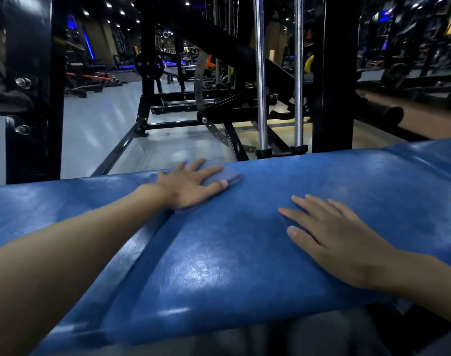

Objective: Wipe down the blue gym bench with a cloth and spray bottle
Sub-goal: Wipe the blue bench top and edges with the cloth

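Observation:
The blue gym bench (232, 253) fills the lower half of the view, its padded vinyl glossy under the lights. My left hand (191, 182) lies flat with spread fingers on a folded blue cloth (229, 174) near the bench's far edge, pressing it onto the pad. My right hand (332, 237) rests flat on the bench to the right, fingers straight, holding nothing. No spray bottle is in view.
Beyond the bench's far edge stand black machine frames (332, 73), two chrome guide rods (260, 73) and a thick black post (32, 98) at left. Grey gym floor (103, 124) stretches back toward more equipment. A seam (142, 242) splits the bench's two pads.

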A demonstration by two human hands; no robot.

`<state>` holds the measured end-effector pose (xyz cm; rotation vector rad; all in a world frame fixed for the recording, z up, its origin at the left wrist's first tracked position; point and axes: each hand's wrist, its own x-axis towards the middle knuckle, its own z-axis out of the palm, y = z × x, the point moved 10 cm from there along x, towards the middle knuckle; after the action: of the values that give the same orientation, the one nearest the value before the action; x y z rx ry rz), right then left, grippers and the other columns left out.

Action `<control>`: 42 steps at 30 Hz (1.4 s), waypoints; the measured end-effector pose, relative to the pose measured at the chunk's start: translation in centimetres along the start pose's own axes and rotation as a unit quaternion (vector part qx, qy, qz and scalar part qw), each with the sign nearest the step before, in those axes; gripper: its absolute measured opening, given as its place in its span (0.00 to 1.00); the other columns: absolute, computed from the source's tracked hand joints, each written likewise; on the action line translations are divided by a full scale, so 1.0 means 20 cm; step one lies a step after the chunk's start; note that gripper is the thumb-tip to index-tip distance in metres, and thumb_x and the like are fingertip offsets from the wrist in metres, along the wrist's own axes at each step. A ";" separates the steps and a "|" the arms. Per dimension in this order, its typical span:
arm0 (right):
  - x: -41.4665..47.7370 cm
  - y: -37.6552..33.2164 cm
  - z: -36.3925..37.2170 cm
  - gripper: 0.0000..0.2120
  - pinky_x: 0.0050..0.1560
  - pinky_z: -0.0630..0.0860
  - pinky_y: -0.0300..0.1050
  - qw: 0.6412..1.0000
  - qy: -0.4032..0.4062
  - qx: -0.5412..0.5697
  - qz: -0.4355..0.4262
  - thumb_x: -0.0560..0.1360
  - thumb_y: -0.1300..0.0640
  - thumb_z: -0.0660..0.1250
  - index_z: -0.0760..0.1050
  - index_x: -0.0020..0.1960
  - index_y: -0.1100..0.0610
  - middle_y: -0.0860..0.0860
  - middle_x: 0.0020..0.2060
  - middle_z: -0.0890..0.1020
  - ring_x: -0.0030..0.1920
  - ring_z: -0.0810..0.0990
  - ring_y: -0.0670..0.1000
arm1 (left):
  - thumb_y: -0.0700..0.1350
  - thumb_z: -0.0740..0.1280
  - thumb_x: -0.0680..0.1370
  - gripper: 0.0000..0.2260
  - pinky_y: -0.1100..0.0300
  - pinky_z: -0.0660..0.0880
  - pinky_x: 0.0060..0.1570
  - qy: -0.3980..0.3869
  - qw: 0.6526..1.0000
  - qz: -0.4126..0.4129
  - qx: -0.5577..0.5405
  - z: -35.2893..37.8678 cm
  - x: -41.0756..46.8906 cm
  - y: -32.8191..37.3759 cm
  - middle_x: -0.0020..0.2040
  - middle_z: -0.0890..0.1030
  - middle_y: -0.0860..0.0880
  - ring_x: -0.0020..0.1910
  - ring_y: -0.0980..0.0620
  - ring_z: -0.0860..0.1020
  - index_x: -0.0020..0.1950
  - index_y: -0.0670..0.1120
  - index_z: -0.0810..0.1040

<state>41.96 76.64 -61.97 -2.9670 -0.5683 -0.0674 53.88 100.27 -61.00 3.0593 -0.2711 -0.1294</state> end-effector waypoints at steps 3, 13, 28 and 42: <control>0.00 -0.01 -0.01 0.43 0.76 0.40 0.46 1.000 -0.006 0.004 0.001 0.65 0.27 0.26 0.50 0.76 0.38 0.40 0.78 0.48 0.77 0.40 0.42 | 0.80 0.40 0.68 0.33 0.30 0.54 0.68 0.006 0.999 -0.035 0.003 -0.02 0.09 -0.08 0.80 0.52 0.58 0.79 0.44 0.53 0.72 0.75 0.49; 0.01 0.02 -0.08 0.34 0.73 0.49 0.42 0.995 0.072 0.075 0.005 0.72 0.32 0.40 0.69 0.69 0.42 0.41 0.73 0.66 0.74 0.56 0.40 | 0.74 0.36 0.70 0.29 0.36 0.47 0.73 -0.014 0.979 0.195 0.052 0.08 -0.55 0.46 0.80 0.44 0.63 0.79 0.51 0.44 0.72 0.77 0.43; 0.03 -0.06 -0.01 0.39 0.76 0.44 0.46 0.999 0.020 0.047 0.012 0.68 0.30 0.33 0.58 0.75 0.39 0.37 0.77 0.54 0.76 0.46 0.40 | 0.78 0.39 0.68 0.31 0.32 0.49 0.72 0.000 0.999 0.045 0.005 0.01 -0.10 -0.16 0.80 0.47 0.61 0.80 0.51 0.48 0.72 0.77 0.46; 0.03 -0.09 -0.02 0.35 0.75 0.45 0.46 0.999 0.017 0.034 0.018 0.70 0.31 0.35 0.59 0.74 0.38 0.37 0.76 0.57 0.76 0.48 0.39 | 0.73 0.40 0.73 0.28 0.43 0.48 0.72 -0.005 0.958 0.283 0.050 0.09 -0.81 0.37 0.79 0.40 0.67 0.79 0.53 0.42 0.73 0.75 0.41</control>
<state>41.83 78.38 -61.40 -2.9037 -0.5033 -0.0947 36.55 95.81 -61.07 2.9295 -1.1604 -0.0986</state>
